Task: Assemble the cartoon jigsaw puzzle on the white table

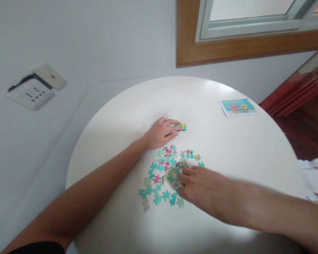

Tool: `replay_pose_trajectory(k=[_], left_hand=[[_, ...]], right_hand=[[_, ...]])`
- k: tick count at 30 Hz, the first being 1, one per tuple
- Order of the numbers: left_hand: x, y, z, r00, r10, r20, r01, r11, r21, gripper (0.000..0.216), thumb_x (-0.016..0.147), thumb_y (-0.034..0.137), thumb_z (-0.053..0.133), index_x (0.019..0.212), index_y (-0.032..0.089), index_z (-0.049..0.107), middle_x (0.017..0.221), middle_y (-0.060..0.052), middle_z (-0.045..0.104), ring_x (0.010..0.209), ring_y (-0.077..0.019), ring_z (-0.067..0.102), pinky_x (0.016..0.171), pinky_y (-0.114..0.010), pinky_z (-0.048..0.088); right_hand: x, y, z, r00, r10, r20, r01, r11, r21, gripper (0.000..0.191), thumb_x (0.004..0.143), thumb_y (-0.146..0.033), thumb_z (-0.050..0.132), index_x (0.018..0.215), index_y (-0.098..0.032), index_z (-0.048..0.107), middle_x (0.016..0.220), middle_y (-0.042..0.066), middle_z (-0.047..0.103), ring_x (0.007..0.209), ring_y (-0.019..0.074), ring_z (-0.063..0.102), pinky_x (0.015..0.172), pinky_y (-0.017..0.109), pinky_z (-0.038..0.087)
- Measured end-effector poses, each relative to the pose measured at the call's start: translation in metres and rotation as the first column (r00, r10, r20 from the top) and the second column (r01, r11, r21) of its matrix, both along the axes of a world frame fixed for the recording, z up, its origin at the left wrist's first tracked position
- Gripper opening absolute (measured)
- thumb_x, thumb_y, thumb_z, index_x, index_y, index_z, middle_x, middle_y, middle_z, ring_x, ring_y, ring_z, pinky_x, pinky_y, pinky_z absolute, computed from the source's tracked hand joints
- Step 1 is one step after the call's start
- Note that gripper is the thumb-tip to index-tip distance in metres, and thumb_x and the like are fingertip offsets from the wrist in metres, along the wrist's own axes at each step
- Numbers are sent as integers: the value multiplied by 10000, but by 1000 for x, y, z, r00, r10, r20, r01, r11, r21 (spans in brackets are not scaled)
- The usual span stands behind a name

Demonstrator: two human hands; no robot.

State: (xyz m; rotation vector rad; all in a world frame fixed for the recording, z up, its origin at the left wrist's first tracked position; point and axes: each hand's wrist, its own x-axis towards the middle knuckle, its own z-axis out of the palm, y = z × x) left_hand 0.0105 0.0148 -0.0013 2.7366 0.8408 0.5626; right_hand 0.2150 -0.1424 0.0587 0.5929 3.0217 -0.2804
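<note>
A heap of small teal, pink and white jigsaw pieces (164, 174) lies spread on a round white table (228, 148). My left hand (160, 132) rests past the heap, its fingers pressed on a small joined cluster of pieces (181, 126). My right hand (204, 187) lies at the heap's right edge with its fingers curled onto the pieces; what its fingertips hold is hidden.
A small colourful cartoon picture card (237, 106) lies at the table's far right. The table stands against a white wall with a socket plate (33, 90) and a wooden window frame (243, 46). Dark red floor and white papers (315, 176) are on the right.
</note>
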Motion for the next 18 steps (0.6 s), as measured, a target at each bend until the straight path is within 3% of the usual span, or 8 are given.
replay_pose_trajectory(k=[4,8,10,12,15,17,18], left_hand=[[0,0,0,1000,-3,-2,3,1000,4,339,1034,334,461,1319,312,643,1390,-15,614,1225,-217,519,1084,-421,357],[0,-1,1,1000,13,-20,-13,1000,-4,345,1035,345,453,1327,330,637,1399,-12,607,1218,-228,511,1080,-433,354],[0,-2,1,999,24,-40,-24,1000,-8,356,1037,354,443,1343,336,625,1412,-8,596,1218,-238,498,1079,-443,351],[-1,-2,1,998,16,-54,-16,1000,-6,373,1042,371,426,1369,340,604,1441,-6,572,1227,-247,481,1079,-446,349],[-2,-2,0,998,2,-68,-1,1000,7,376,1041,405,420,1376,370,589,1469,7,544,1251,-255,454,1077,-449,348],[-2,-1,-1,997,9,-71,-8,1000,14,374,1040,399,424,1381,389,578,1466,13,545,1259,-257,449,1078,-458,346],[-2,-1,-2,997,16,-69,-15,1000,14,380,1041,382,425,1394,392,564,1462,11,547,1259,-255,452,1078,-462,346]], right_hand=[[1,-1,-1,999,37,-11,-38,998,-41,135,847,-45,606,817,-153,682,915,101,708,863,240,643,776,363,469],[4,7,11,996,78,-43,-86,969,-231,163,837,-13,591,870,-148,675,843,69,706,809,209,646,746,333,467],[6,19,19,990,36,-135,-81,936,-342,185,850,-11,579,916,-158,670,870,57,704,812,185,640,744,310,467],[9,37,23,949,-124,-290,-13,904,-426,205,879,-17,547,922,-175,671,923,53,699,837,161,631,759,290,470],[14,70,12,706,-484,-517,206,838,-505,166,893,-81,545,854,-182,671,883,39,698,811,149,624,759,291,481],[19,91,-5,452,-695,-559,368,716,-593,73,852,-131,602,826,-173,657,817,35,698,746,150,624,720,297,489],[22,101,-15,363,-750,-552,406,661,-631,57,831,-143,613,794,-167,649,765,33,690,715,151,622,699,297,489]])
